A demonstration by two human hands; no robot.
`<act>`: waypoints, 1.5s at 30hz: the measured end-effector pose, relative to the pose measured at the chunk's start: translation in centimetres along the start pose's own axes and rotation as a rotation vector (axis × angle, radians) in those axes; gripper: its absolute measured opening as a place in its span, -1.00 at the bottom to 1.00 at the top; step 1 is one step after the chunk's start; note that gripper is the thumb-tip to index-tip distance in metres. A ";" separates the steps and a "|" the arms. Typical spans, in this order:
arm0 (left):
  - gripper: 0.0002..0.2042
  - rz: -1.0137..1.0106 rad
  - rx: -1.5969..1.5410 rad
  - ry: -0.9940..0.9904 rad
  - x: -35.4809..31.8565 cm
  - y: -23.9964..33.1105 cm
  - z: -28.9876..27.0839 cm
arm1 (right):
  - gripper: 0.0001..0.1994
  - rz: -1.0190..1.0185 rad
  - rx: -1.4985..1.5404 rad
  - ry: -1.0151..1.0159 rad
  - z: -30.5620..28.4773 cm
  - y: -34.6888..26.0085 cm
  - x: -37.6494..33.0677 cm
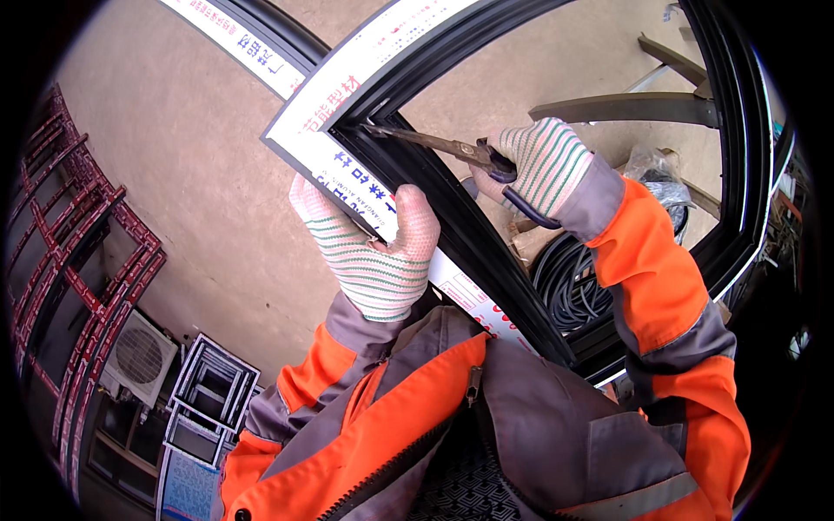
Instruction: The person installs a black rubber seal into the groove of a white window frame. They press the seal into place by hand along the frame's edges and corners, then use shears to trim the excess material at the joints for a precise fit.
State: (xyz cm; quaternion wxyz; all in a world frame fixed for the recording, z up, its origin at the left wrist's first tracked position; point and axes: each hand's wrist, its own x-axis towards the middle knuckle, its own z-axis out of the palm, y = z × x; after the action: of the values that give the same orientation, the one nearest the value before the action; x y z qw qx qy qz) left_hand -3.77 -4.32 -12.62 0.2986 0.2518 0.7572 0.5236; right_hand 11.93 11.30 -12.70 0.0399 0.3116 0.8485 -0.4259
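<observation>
The left hand grips the near rail of a dark window frame, fingers wrapped over its white protective film, just below the frame's corner; the right hand holds rusty scissors, fingers closed round the dark handles, blades narrow and pointing left into the inner corner, where a black rubber gasket runs along the frame; the step in hand looks like trimming that gasket at the corner; the next move calls for steady bracing and a clean snip; a coil of black seal strip lies beyond on the floor.
</observation>
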 end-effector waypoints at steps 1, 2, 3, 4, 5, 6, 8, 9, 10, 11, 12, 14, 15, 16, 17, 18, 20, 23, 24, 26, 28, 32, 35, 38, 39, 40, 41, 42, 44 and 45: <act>-0.24 0.002 0.011 0.004 0.0 0.0 0.0 | -0.76 0.007 0.050 0.002 0.1 -0.1 0.0; -0.24 0.001 0.023 0.010 0.0 0.1 0.0 | -0.76 0.022 -0.016 -0.018 0.3 -0.1 0.3; -0.24 0.000 0.030 0.007 0.0 0.1 0.0 | -0.77 0.043 -0.079 -0.035 0.6 -0.1 0.6; -0.24 -0.002 0.038 0.005 0.0 0.1 0.0 | -0.77 0.062 -0.142 -0.052 0.8 0.0 1.0; -0.24 -0.005 0.040 0.002 0.0 0.1 0.0 | -0.79 0.016 -0.125 0.011 1.4 0.4 1.1; -0.24 -0.011 0.037 0.005 0.0 0.1 0.0 | -0.79 0.035 -0.106 -0.028 1.4 0.4 1.4; -0.24 -0.027 0.026 0.012 0.0 0.3 0.1 | -0.81 0.073 -0.068 -0.106 1.4 0.7 2.0; -0.24 -0.028 0.023 0.015 0.0 0.2 0.1 | -0.80 0.095 -0.044 -0.158 1.8 1.2 2.3; -0.23 -0.029 0.022 0.018 -0.1 0.1 0.1 | -0.80 0.034 -0.066 -0.111 2.2 1.6 2.5; -0.23 -0.020 0.026 0.017 -0.1 0.0 0.1 | -0.80 -0.028 -0.088 -0.063 2.5 1.8 2.7; -0.23 -0.015 0.037 0.017 -0.1 -0.1 0.0 | -0.79 -0.088 -0.110 -0.013 2.6 1.9 3.0; -0.23 -0.013 0.066 0.016 -0.2 -0.2 0.0 | -0.78 -0.070 -0.144 -0.079 2.2 2.1 3.6; -0.23 -0.009 0.073 0.017 -0.3 -0.2 0.0 | -0.77 -0.072 -0.177 -0.094 2.1 2.2 3.9; -0.23 -0.002 0.078 0.018 -0.2 -0.2 0.1 | -0.77 -0.074 -0.211 -0.108 1.9 2.1 4.1; -0.23 0.010 0.073 0.018 -0.1 -0.2 0.1 | -0.76 -0.047 -0.253 -0.149 1.5 2.0 4.2; -0.23 0.006 0.052 0.017 0.0 -0.2 0.2 | -0.75 -0.020 -0.246 -0.146 1.3 1.8 4.0; -0.22 -0.021 0.005 0.030 -0.1 0.1 0.2 | -0.75 0.022 -0.230 -0.144 0.6 0.7 3.4; -0.23 0.007 0.054 0.022 0.0 -0.2 0.1 | -0.72 0.061 -0.257 -0.125 0.5 0.4 2.4; -0.23 0.014 0.072 0.020 0.0 -0.3 0.0 | -0.72 0.077 -0.268 -0.126 0.9 0.6 2.1; -0.23 0.016 0.084 0.013 0.0 -0.1 -0.1 | -0.71 0.046 -0.201 -0.053 1.0 0.6 1.8; -0.23 0.001 0.077 -0.003 0.1 0.3 0.0 | -0.72 0.020 -0.134 0.004 0.5 0.2 1.3; -0.23 -0.037 0.043 0.017 -0.1 0.5 0.0 | -0.75 0.029 -0.062 -0.045 -0.2 -0.1 0.3; -0.23 -0.044 0.032 0.016 -0.2 0.4 0.1 | -0.74 0.042 -0.072 -0.089 -1.0 -1.3 0.5; -0.22 -0.027 0.009 0.012 0.0 0.6 0.1 | -0.74 -0.002 -0.154 -0.062 -0.1 -0.4 0.8; -0.21 -0.027 0.016 0.002 0.0 0.6 0.1 | -0.74 -0.005 -0.154 -0.052 0.0 -0.2 0.9; -0.21 -0.030 0.019 0.000 0.0 0.5 0.0 | -0.74 -0.013 -0.145 -0.044 0.2 -0.1 1.1; -0.21 -0.032 0.024 -0.002 0.0 0.5 -0.1 | -0.74 -0.020 -0.138 -0.039 0.4 0.0 1.3; -0.21 -0.036 0.023 0.000 0.0 0.4 -0.1 | -0.74 -0.023 -0.123 -0.031 0.5 0.1 1.5; -0.21 -0.036 0.025 0.016 -0.2 0.1 0.0 | -0.74 -0.046 -0.107 -0.023 0.8 0.3 1.7; -0.21 -0.032 0.027 0.015 -0.1 0.2 0.0 | -0.74 -0.050 -0.099 -0.016 0.8 0.3 1.7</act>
State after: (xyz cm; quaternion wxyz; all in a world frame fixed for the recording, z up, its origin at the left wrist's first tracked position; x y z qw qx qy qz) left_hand -3.64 -4.32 -12.44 0.2975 0.2399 0.7704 0.5103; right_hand 10.54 11.69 -13.96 0.0516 0.2845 0.8757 -0.3867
